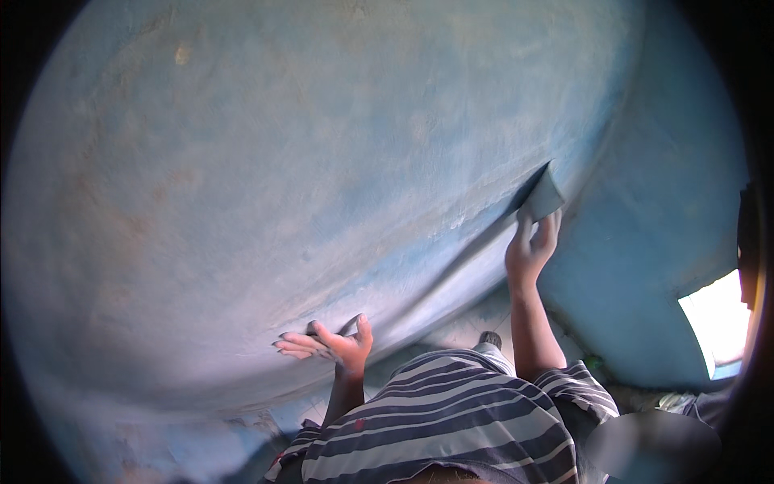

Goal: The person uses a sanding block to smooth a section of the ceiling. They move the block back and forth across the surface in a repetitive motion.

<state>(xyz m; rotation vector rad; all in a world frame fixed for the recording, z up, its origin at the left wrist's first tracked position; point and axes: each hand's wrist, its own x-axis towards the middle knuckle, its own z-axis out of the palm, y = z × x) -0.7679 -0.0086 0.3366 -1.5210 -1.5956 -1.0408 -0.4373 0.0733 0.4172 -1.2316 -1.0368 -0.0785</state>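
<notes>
In front of me is a large wall (322,161), pale blue with whitish and brownish patches. My right hand (532,246) is raised near the wall's right side. Its fingers grip a flat grey rectangular piece (545,196), perhaps a sheet or blade; I cannot tell its exact kind. The piece is tilted against the wall surface and throws a dark shadow there. Lower and to the left, my left hand (343,347) is open, fingers stretched out and thumb apart. It is close to the wall, and whether it touches is unclear. Nothing shows in it.
To the right, a second blue wall (645,202) meets the first at a corner. A bright opening (717,323) is at the far right. Below lies a tiled floor (463,331), with a dark shoe (490,339) on it. Some blurred items lie at the lower right.
</notes>
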